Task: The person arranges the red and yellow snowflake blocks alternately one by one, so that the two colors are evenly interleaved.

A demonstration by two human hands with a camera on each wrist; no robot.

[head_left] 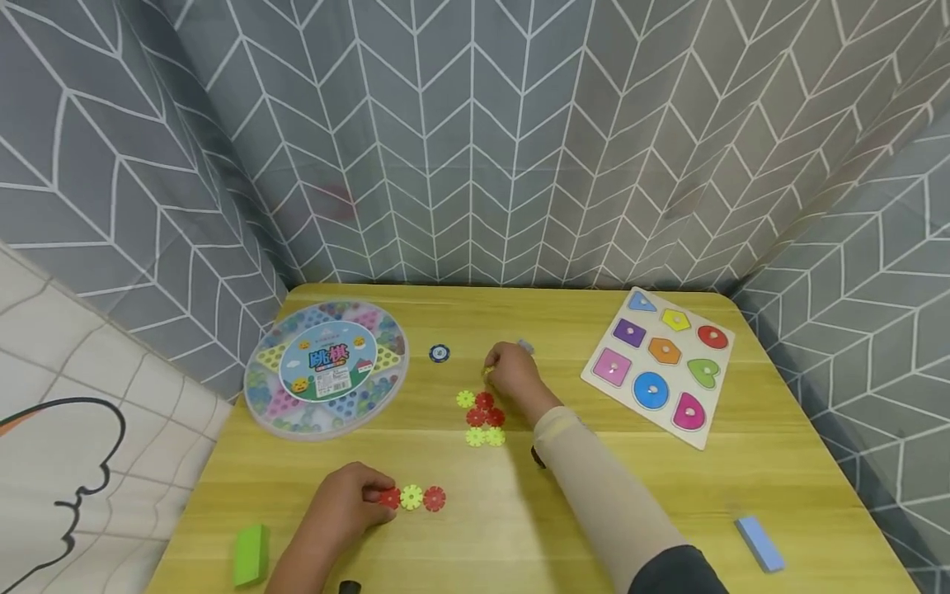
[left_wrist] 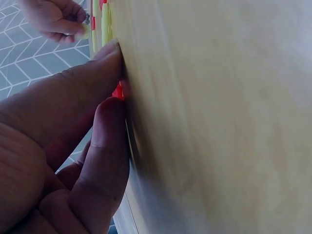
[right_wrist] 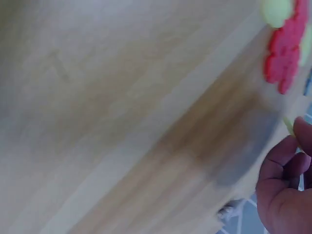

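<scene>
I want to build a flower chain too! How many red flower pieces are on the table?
4 that I can see. One is under the left hand, one ends that short row, and two sit in the middle cluster. The hands may hide more.

Round game box (head_left: 326,367) — label reads "跳棋" — rest illegible.

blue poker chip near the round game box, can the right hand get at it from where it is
Probably yes. The right hand sits just beside the blue poker chip, with only bare table between them. It already pinches a yellow snowflake piece, so its fingers are occupied.
</scene>
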